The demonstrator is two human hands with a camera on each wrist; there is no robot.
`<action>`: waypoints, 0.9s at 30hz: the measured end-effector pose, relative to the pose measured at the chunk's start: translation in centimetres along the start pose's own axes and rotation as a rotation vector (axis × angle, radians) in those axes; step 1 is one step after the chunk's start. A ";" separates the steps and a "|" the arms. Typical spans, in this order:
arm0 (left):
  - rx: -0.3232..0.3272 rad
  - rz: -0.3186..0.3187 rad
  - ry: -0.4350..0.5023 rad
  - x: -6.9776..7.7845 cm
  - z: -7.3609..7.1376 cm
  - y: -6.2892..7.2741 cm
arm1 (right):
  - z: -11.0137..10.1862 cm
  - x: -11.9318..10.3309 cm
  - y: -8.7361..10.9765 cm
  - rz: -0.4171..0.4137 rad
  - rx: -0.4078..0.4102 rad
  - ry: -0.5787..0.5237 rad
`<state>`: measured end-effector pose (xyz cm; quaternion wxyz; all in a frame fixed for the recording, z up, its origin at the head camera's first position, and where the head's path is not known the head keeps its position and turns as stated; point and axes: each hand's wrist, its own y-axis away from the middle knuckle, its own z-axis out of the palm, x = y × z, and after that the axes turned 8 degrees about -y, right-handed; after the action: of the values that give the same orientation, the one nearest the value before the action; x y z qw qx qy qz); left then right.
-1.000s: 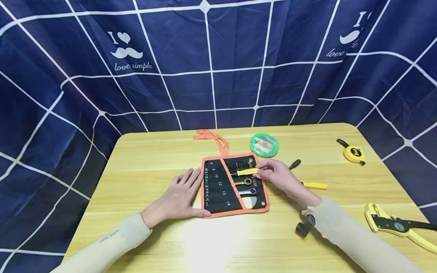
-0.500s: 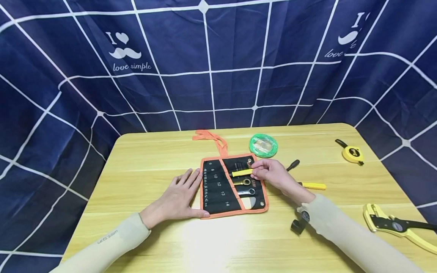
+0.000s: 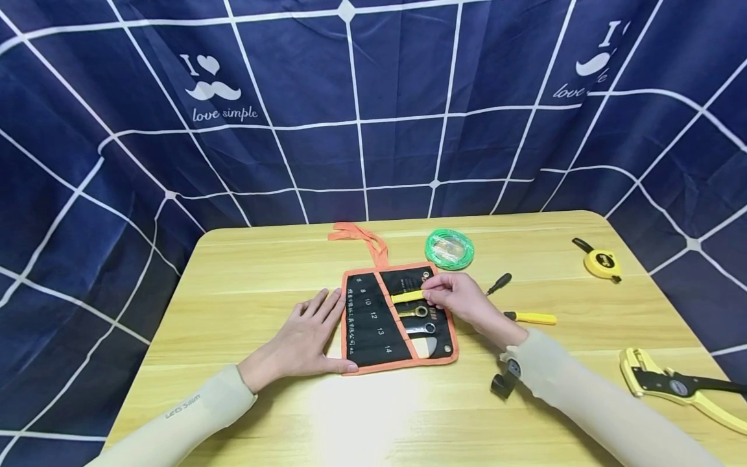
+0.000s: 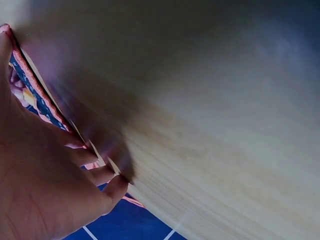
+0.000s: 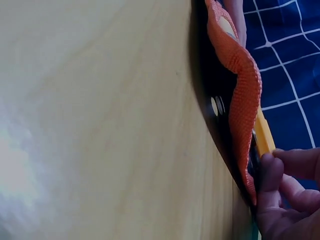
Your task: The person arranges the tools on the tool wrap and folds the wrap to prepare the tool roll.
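Observation:
A black tool pouch [image 3: 370, 331] with orange trim lies flat on the table, numbers printed along its left part. My left hand [image 3: 306, 337] rests at its left edge with fingers spread, the thumb on the lower left corner. Over the top pocket, my right hand [image 3: 458, 298] pinches the yellow handle of a screwdriver [image 3: 406, 296]; its shaft is hidden inside the pocket. Below it, a gold-coloured wrench [image 3: 416, 312], a silver wrench [image 3: 423, 328] and a pale round-ended piece [image 3: 428, 347] stick out of other pockets. The right wrist view shows the yellow handle between thumb and fingers.
Orange ties [image 3: 362, 235] trail behind the pouch. A green wire coil [image 3: 434, 250] lies at the back. To the right are a black-handled tool [image 3: 499, 283], another yellow-handled tool [image 3: 533, 318], a tape measure [image 3: 602, 264] and yellow wire strippers [image 3: 653, 376].
My right hand has moved left, sliding the screwdriver into the pocket; its black collar, visible earlier, is now hidden. My left hand stays at the pouch's edge.

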<state>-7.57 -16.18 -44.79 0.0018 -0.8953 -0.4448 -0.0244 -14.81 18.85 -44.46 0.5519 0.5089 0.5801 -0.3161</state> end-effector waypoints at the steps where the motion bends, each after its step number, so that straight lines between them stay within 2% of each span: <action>1: -0.001 0.001 0.000 0.0 0.0 0.0 | 0.0 0.0 0.1 0.002 -0.001 -0.003; 7: -0.009 0.001 0.006 0.0 0.0 0.0 | -0.2 0.2 0.2 0.017 -0.007 -0.044; 18: 0.004 0.003 0.002 0.0 0.0 0.0 | 0.2 0.0 0.1 0.013 0.000 -0.046; 27: 0.020 0.008 -0.001 0.0 0.2 0.0 | 0.3 -0.1 -0.5 -0.008 -0.005 0.055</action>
<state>-7.56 -16.20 -44.96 0.0105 -0.8971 -0.4412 -0.0195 -15.18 18.44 -44.49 0.5357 0.5137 0.5978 -0.3030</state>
